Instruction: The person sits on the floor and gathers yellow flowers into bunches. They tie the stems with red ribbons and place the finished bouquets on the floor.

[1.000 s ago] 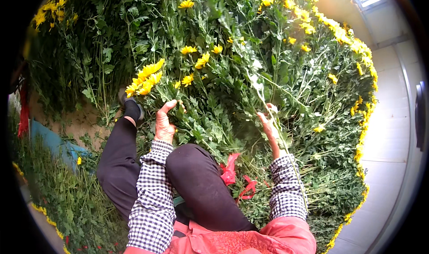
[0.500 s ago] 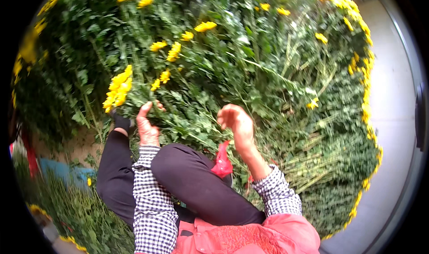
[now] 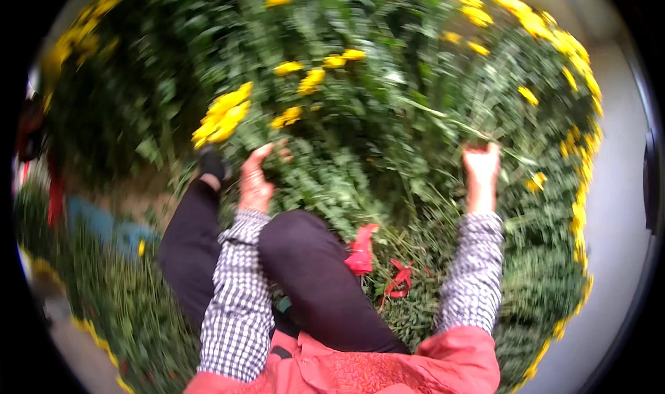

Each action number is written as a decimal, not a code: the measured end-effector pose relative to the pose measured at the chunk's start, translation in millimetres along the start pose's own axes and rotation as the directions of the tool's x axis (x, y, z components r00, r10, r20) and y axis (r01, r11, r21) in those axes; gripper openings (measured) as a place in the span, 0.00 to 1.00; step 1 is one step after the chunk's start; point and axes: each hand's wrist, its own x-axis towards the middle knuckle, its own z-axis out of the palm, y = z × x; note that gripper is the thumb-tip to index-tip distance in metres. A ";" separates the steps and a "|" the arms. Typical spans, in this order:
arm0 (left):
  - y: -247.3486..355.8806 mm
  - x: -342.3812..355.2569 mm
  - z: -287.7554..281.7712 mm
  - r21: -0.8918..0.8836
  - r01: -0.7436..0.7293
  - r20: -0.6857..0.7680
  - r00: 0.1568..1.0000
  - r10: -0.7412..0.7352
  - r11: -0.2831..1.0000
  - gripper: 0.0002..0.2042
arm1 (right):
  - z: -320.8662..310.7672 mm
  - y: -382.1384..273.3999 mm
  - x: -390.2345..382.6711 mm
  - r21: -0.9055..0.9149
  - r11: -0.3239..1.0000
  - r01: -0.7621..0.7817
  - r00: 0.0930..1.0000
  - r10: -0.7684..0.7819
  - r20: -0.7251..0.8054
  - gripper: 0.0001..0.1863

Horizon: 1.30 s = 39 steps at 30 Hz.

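Observation:
I sit facing a big heap of cut yellow flowers with green leafy stems (image 3: 388, 117). My left hand (image 3: 255, 182) is closed around a bunch of stems whose yellow heads (image 3: 223, 113) stick up to the left. My right hand (image 3: 480, 167) reaches out to the right and grips a long green stem (image 3: 443, 117) that runs up and left across the heap. Both arms wear black-and-white checked sleeves. The picture is blurred by motion.
My legs in dark trousers (image 3: 312, 283) stretch forward, a dark shoe (image 3: 211, 164) near the heap. Red ribbons (image 3: 377, 262) lie on the greenery beside my right knee. More flowers lie at the left (image 3: 90, 304). A pale floor (image 3: 616, 221) runs along the right.
My right hand has swung from near my knee out to the right and taken hold of a long stem. My left hand keeps its bunch. The view has shifted.

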 end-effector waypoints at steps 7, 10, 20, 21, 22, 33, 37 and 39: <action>1.3 -11.8 19.3 -0.041 0.051 0.213 0.976 -0.041 0.998 0.21 | 177.7 -50.8 -135.5 -0.382 0.607 0.697 0.712 -0.523 0.468 0.17; 3.4 -18.5 17.2 -0.071 -0.009 0.083 0.996 0.015 0.997 0.13 | 243.9 -36.8 -189.5 -0.166 0.423 0.891 0.354 -0.417 0.837 0.15; -11.9 -13.9 42.8 -0.140 0.041 0.132 0.991 -0.022 0.989 0.11 | 418.1 58.8 -237.0 0.036 -0.550 0.834 -0.113 -0.108 0.988 0.11; -6.7 -16.1 30.7 -0.102 -0.043 0.065 0.997 0.050 0.994 0.11 | 411.9 77.4 -235.7 0.144 -0.596 0.790 -0.150 0.039 0.988 0.11; -5.1 -17.4 29.3 -0.067 -0.063 0.042 0.997 0.066 0.996 0.12 | 413.7 86.8 -246.1 0.286 -0.638 0.715 -0.203 0.203 0.958 0.11; -15.4 -3.4 13.2 -0.230 -0.126 0.127 0.979 0.158 0.965 0.33 | 101.9 240.4 -269.5 -0.493 -0.221 0.842 0.537 0.442 0.718 0.09; -13.0 -4.6 13.8 -0.009 -0.256 0.164 0.953 0.254 0.967 0.22 | 89.4 256.8 -274.5 -0.509 -0.163 0.845 0.525 0.428 0.735 0.08; -4.3 -8.7 15.4 0.023 -0.247 0.125 0.962 0.242 0.969 0.16 | 88.3 264.7 -265.4 -0.447 -0.219 0.868 0.490 0.528 0.693 0.10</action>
